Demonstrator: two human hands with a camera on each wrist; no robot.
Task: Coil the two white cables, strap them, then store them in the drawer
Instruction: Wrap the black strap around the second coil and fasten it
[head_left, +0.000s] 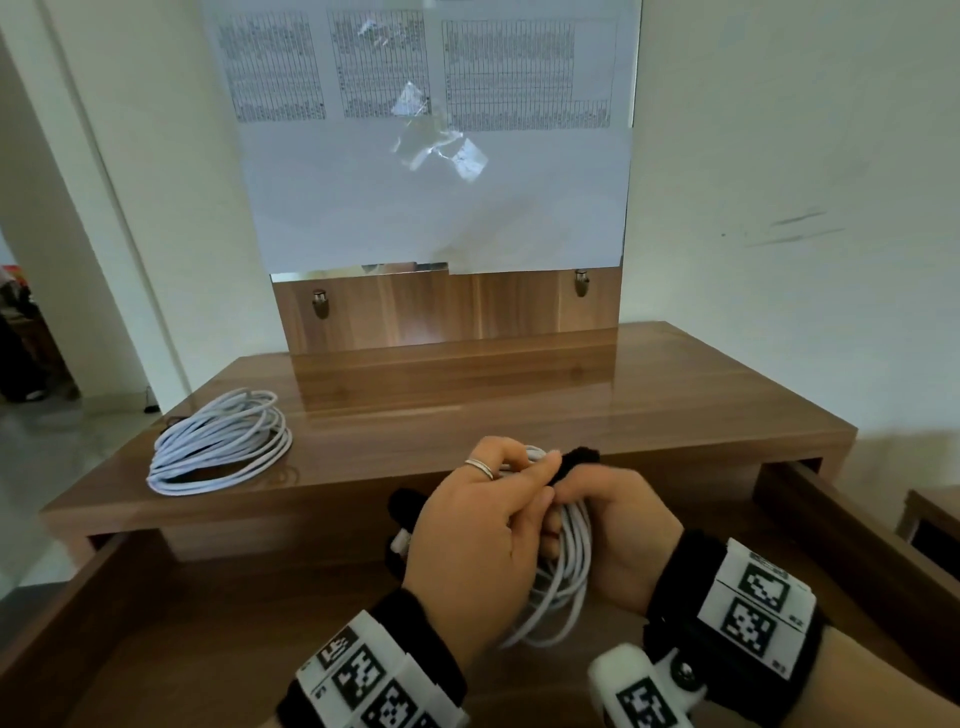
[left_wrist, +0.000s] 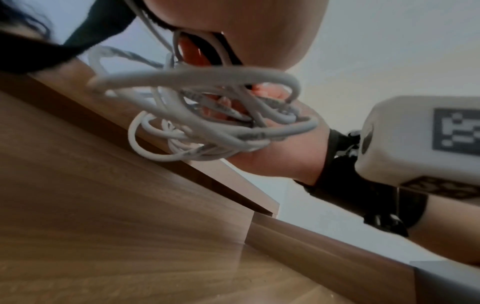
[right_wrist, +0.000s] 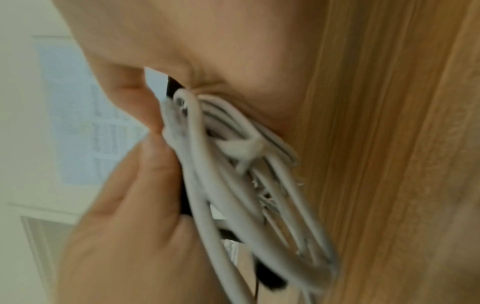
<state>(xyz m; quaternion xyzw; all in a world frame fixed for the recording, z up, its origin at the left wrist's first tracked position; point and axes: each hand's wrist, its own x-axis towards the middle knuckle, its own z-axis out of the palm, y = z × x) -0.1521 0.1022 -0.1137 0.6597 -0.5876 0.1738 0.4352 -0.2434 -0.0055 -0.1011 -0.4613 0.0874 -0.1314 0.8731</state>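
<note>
Over the open drawer (head_left: 208, 649), both hands hold one coiled white cable (head_left: 563, 577) upright between them. My left hand (head_left: 488, 525) curls its fingers round the coil's top and pinches a black strap (head_left: 582, 457) there with the thumb. My right hand (head_left: 618, 530) grips the same bundle from the right. The strap's other end (head_left: 402, 506) sticks out left of my left hand. In the wrist views the coil (left_wrist: 207, 115) (right_wrist: 246, 185) hangs in loose loops, with the black strap (right_wrist: 184, 203) partly hidden behind them. A second coiled white cable (head_left: 221, 441) lies on the desk top at the left.
The wooden desk (head_left: 571, 405) stands against a pale wall, with a paper-covered mirror panel (head_left: 436, 156) at its back. The drawer's right wall (head_left: 857, 551) runs beside my right wrist. A doorway opens at the far left.
</note>
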